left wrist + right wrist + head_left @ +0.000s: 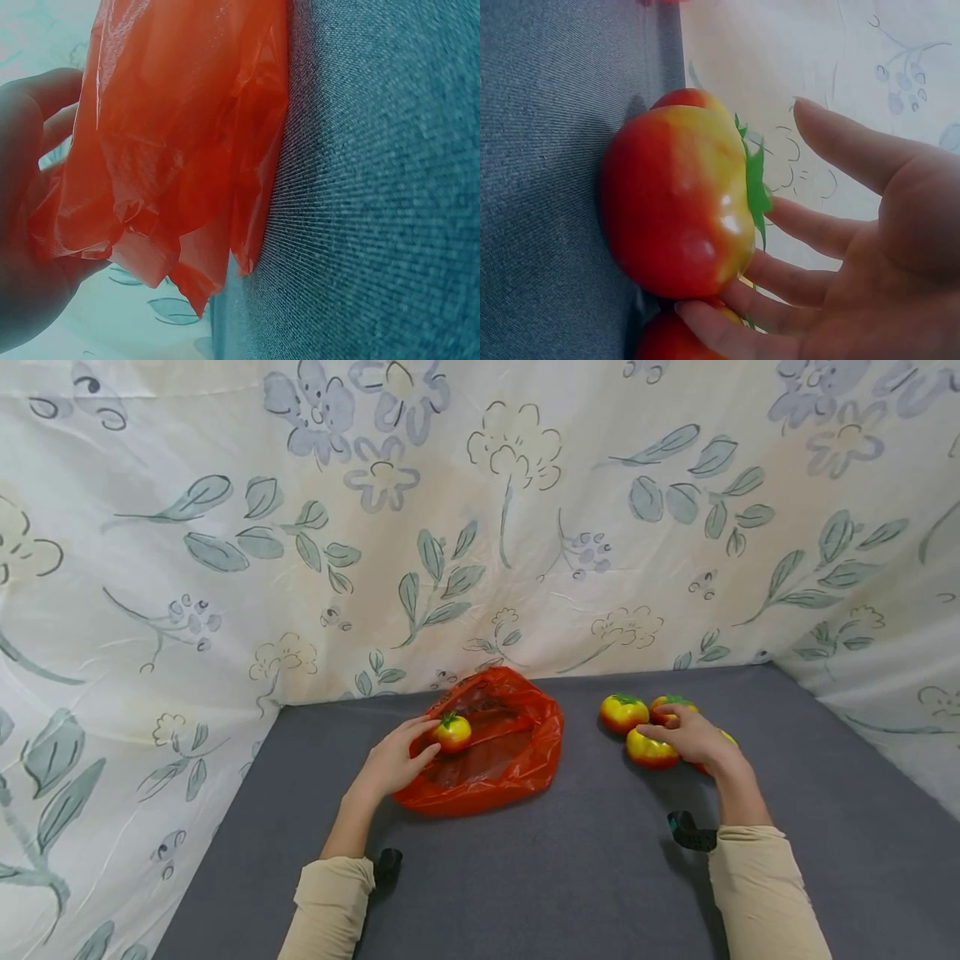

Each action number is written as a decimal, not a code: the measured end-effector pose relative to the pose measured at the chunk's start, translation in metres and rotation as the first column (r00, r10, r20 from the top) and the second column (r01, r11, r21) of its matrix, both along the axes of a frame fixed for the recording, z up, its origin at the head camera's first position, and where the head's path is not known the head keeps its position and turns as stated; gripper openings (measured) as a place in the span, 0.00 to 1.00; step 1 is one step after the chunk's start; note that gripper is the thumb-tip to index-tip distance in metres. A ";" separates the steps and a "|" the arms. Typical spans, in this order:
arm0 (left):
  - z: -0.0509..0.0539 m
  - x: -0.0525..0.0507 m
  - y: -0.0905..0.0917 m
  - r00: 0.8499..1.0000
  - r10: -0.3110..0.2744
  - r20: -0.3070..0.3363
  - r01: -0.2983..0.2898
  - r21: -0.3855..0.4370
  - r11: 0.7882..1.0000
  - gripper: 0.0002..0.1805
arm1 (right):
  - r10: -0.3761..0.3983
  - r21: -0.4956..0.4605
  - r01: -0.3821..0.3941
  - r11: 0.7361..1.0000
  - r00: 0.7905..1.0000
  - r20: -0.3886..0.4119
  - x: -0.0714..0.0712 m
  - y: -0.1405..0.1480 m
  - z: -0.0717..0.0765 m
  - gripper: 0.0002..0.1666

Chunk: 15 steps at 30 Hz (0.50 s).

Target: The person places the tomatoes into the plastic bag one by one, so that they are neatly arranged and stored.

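A red plastic bag (517,789) lies with its mouth open upward. At its left rim my left hand (393,760) pinches a yellow-red tomato (454,735) between thumb and fingers. In the left wrist view the bag (172,127) hides that tomato and part of the left hand (26,195). My right hand (693,739) hovers over a group of several tomatoes (651,750), thumb and fingers apart. The right wrist view has the right hand (855,255) beside one tomato (679,199), fingertips at its green stem side, not closed round it.
A dark grey cloth covers the table (525,877). Behind it and at both sides hangs a floral curtain (450,527). One more tomato (622,714) of the group sits at its left, to the right of the bag.
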<state>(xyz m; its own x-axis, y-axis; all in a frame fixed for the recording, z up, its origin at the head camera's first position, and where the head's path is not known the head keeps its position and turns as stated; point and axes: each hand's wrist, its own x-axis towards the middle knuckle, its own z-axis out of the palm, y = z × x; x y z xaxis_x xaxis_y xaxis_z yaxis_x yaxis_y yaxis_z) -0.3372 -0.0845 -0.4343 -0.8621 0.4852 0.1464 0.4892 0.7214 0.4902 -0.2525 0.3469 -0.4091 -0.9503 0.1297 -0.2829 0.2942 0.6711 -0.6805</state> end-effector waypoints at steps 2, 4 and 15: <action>0.000 0.000 0.000 1.000 0.000 -0.001 0.000 -0.002 1.000 0.26 | -0.002 0.000 0.002 1.000 1.000 -0.013 -0.001 -0.001 -0.002 0.52; 0.000 0.000 0.000 1.000 0.001 0.000 -0.001 -0.001 1.000 0.26 | 0.001 -0.007 -0.001 1.000 1.000 -0.030 -0.001 -0.002 -0.003 0.51; -0.003 -0.001 -0.001 1.000 -0.006 -0.012 0.006 0.023 1.000 0.26 | 0.001 -0.013 -0.002 1.000 0.999 -0.039 -0.001 -0.007 -0.003 0.50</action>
